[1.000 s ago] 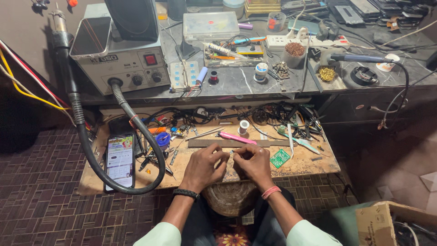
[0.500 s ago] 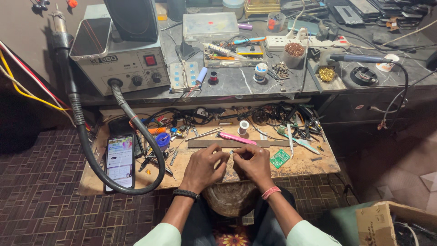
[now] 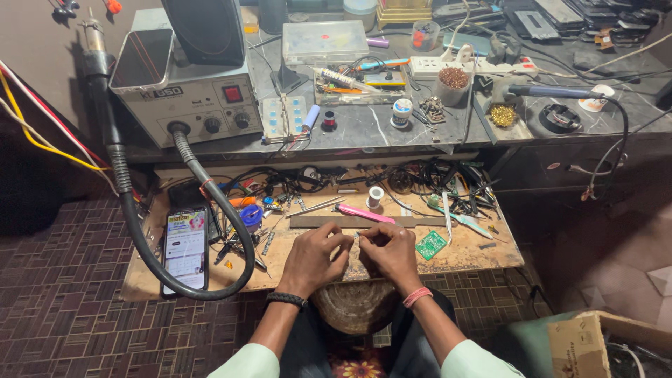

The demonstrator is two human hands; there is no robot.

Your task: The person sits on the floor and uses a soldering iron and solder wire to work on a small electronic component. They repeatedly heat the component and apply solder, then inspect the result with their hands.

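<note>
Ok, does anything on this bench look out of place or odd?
Mostly ordinary clutter. One oddity: a phone lies tilted on top of the rework station. Another lit phone sits inside the hose loop. Both hands, left hand and right hand, pinch something tiny.

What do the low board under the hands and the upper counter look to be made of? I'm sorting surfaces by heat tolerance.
The low board looks like bare wood or plywood: matte tan, scuffed and stained, raw edge. The upper counter looks like polished stone, perhaps marble or a laminate copy: grey, glossy, with pale veins. Both hands, left hand and right hand, work just above the board.
</note>
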